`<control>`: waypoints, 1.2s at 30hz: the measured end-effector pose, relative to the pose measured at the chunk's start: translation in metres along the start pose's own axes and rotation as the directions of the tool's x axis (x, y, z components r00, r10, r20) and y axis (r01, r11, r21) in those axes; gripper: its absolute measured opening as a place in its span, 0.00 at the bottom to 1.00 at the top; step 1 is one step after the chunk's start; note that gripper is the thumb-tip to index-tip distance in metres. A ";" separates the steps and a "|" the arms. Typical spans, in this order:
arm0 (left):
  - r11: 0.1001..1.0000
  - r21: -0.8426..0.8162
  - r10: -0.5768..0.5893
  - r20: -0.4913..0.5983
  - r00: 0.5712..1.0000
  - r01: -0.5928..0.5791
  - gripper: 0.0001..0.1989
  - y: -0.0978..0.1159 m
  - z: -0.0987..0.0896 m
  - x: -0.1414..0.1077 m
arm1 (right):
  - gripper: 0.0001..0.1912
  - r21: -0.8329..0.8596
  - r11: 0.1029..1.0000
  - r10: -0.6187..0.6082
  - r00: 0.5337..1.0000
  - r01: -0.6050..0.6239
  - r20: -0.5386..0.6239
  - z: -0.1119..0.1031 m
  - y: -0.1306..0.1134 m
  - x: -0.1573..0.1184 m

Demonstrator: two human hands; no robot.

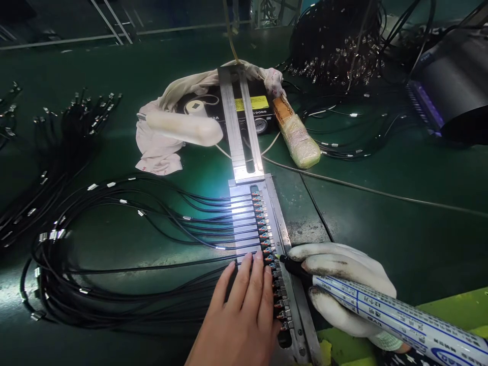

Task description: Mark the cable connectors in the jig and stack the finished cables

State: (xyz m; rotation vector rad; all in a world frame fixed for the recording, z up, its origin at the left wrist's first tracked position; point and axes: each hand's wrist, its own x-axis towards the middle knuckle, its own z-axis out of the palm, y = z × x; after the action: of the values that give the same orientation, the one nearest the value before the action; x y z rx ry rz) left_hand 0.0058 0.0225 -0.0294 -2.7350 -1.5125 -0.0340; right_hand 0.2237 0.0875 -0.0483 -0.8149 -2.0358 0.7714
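My left hand [244, 305], bare, lies palm down with its fingers stretched over the cables and the edge of a metal jig [240, 189]. A row of small cable connectors [264, 226] with coloured wire ends sits along the jig's slot. Black cables [190, 266] run from them to the left and loop round. In a white, soiled glove, my right hand [346, 274] is closed round a printed white glue tube [381, 310]. Its black collar and thin greenish nozzle point left, with the tip at the connectors beside my left fingertips. Whether the tip touches them I cannot tell.
Behind the jig stands a black device [253, 114] with a gauge, a cloth [160, 147] and wrapped handles. Cable bundles lie at left [72, 122] and back right [335, 46]. A dark machine [453, 81] stands at right. A thin hose [366, 190] crosses the green table.
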 end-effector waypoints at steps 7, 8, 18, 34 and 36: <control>1.000 -0.009 -0.005 0.006 1.000 0.005 0.25 0.000 0.001 0.000 | 0.17 0.006 1.000 0.001 1.000 -0.001 -0.002 -0.001 -0.003 0.006; 1.000 -0.011 -0.004 0.004 1.000 0.004 0.25 0.000 0.001 0.000 | 0.17 0.001 1.000 0.003 1.000 -0.003 -0.008 0.000 -0.004 0.007; 1.000 -0.019 -0.002 -0.004 1.000 0.002 0.24 -0.001 -0.001 0.002 | 0.16 -0.010 1.000 0.029 0.999 -0.029 -0.032 0.002 -0.006 0.010; 1.000 -0.006 -0.003 0.000 1.000 0.003 0.26 -0.001 -0.002 0.001 | 0.16 0.002 0.999 0.036 0.999 -0.036 -0.037 -0.001 -0.007 0.008; 1.000 -0.002 0.008 0.011 1.000 -0.008 0.26 -0.003 -0.004 0.000 | 0.16 0.010 1.000 0.023 0.998 -0.023 -0.051 -0.005 -0.011 0.005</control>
State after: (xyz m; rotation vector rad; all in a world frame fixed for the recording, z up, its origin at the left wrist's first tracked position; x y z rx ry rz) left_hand 0.0035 0.0239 -0.0257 -2.7475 -1.5048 -0.0209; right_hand 0.2219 0.0859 -0.0356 -0.8455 -1.9793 0.7651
